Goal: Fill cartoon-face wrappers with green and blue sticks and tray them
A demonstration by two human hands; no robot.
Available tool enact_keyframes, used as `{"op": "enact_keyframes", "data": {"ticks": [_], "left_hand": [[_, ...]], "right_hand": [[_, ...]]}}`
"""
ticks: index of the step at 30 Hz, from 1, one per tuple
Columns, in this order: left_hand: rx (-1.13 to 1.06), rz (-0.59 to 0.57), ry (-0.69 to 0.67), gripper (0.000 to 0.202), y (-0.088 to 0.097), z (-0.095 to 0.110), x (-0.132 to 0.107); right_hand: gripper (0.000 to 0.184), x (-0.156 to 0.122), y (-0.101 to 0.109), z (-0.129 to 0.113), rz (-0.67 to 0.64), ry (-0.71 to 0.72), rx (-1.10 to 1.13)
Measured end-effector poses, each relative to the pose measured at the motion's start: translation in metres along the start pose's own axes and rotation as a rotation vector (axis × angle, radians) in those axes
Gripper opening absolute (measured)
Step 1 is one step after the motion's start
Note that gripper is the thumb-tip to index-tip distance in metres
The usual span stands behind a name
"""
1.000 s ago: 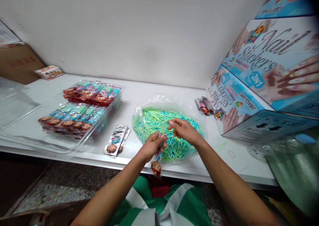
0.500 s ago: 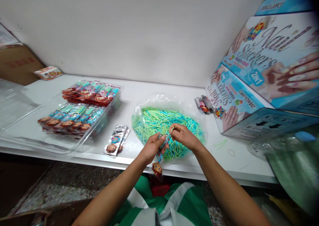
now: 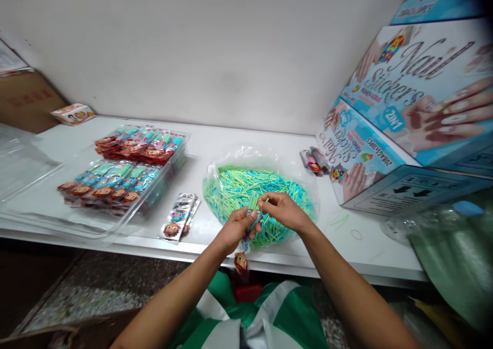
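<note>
My left hand [image 3: 239, 228] is closed around a small printed sachet [image 3: 241, 262] with a cartoon face, which hangs below the fingers. Green sticks [image 3: 253, 201] stand up out of the sachet's top. Close beside it, my right hand [image 3: 280, 209] pinches at the sticks with thumb and forefinger; a light green stick seems to be between the fingertips. Beneath both hands spreads a clear plastic bag [image 3: 250, 156] full of loose green and blue sticks [image 3: 234, 190]. To the left lie flat sachets [image 3: 179, 216] with the same cartoon print.
A clear tray [image 3: 115, 231] with rows of filled sachets [image 3: 111, 182] stands at left. Printed cartons [image 3: 419, 97] rise at right, near small dark packets [image 3: 314, 160]. Stray sticks [image 3: 339, 220], a rubber band [image 3: 356, 234] and a plastic bottle [image 3: 423, 226] lie at front right.
My right hand has moved slightly left and its fingertips now meet the sticks at the sachet's top. My left hand keeps its hold on the sachet.
</note>
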State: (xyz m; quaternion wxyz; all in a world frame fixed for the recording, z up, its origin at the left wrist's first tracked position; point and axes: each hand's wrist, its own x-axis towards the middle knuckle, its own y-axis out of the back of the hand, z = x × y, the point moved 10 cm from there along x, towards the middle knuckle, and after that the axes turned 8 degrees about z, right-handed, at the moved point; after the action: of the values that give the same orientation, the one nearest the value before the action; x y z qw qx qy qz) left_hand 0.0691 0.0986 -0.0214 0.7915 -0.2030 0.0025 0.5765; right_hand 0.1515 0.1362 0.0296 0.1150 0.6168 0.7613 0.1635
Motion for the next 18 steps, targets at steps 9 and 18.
{"op": "enact_keyframes", "data": {"ticks": [9,18], "left_hand": [[0.019,-0.004,-0.003,0.036,-0.0016,0.0039,-0.0013],[-0.02,-0.027,0.041,0.035,-0.0026,-0.0005,-0.0029]], "right_hand": [[0.029,0.0004,0.0023,-0.0016,0.041,-0.009,0.069],[0.026,0.0045,0.0046,0.0,0.042,-0.016,0.117]]}}
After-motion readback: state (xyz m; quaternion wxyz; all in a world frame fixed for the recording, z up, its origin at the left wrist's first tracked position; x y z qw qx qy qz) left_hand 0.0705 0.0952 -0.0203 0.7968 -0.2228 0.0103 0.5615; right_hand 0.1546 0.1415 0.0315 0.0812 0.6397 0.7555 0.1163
